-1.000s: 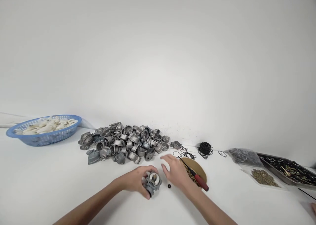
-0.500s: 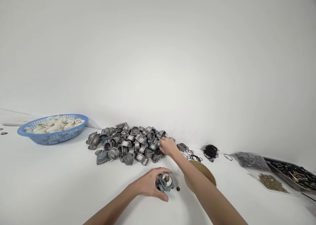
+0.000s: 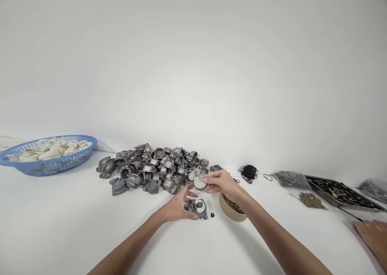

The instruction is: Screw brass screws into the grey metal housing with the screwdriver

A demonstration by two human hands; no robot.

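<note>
My left hand [image 3: 178, 205] curves around a grey metal carburetor body [image 3: 203, 214] on the white table, thumb and fingers at its left side. A white float [image 3: 199, 206] shows in the carburetor's upturned face. Above it, my right hand [image 3: 222, 184] pinches a round grey metal float bowl [image 3: 199, 183] by its right edge. Just right of the carburetor lies a small black round part [image 3: 212, 215]. Behind both hands spreads a heap of grey metal bowls [image 3: 151, 170]. A tan tub [image 3: 231, 214] of small brassy parts sits partly under my right forearm.
A blue basket [image 3: 57, 162] of white floats stands left. Along the wall at right are a bundle of black rings [image 3: 249, 173], a clear plastic bag [image 3: 290, 179], brass parts [image 3: 311, 200] and a tray of dark parts [image 3: 344, 192]. Another person's hand [image 3: 373, 234] is at the right edge.
My right hand has come back from the heap toward the carburetor with a float bowl in it. The view has shifted, and another person's hand now shows at right.
</note>
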